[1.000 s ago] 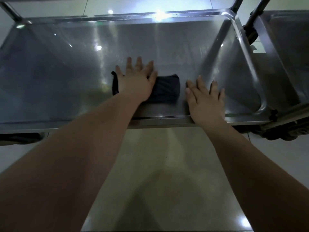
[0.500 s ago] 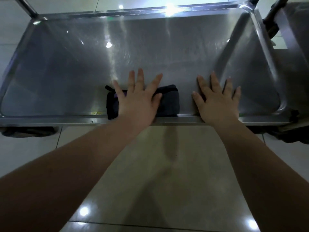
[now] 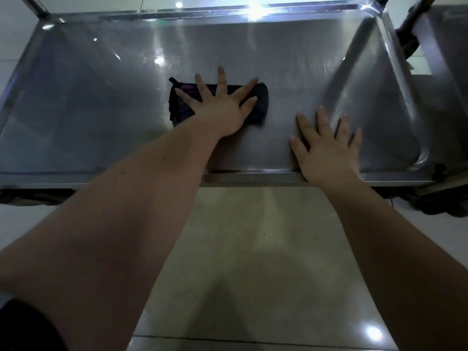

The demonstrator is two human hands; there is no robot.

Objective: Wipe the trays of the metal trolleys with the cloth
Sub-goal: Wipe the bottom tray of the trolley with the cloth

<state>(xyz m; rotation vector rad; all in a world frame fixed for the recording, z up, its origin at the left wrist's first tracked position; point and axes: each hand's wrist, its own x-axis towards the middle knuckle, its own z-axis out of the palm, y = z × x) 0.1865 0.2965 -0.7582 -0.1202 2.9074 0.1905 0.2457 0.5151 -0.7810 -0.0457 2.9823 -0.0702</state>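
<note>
A shiny metal trolley tray (image 3: 83, 97) fills the upper part of the head view. A folded dark cloth (image 3: 260, 102) lies flat near the tray's middle. My left hand (image 3: 220, 107) presses on the cloth with fingers spread straight, covering most of it. My right hand (image 3: 326, 145) rests flat on the bare tray to the right of the cloth, its heel over the near rim, fingers straight.
A second metal trolley (image 3: 445, 59) stands against the right side, with a dark post (image 3: 410, 21) between the two. Dark castor wheels (image 3: 440, 201) show under the tray's right corner. Pale glossy floor tiles (image 3: 253, 249) lie below the near rim.
My left hand has pushed the cloth away from the near rim toward the tray's middle. My right hand has stayed flat by the near rim.
</note>
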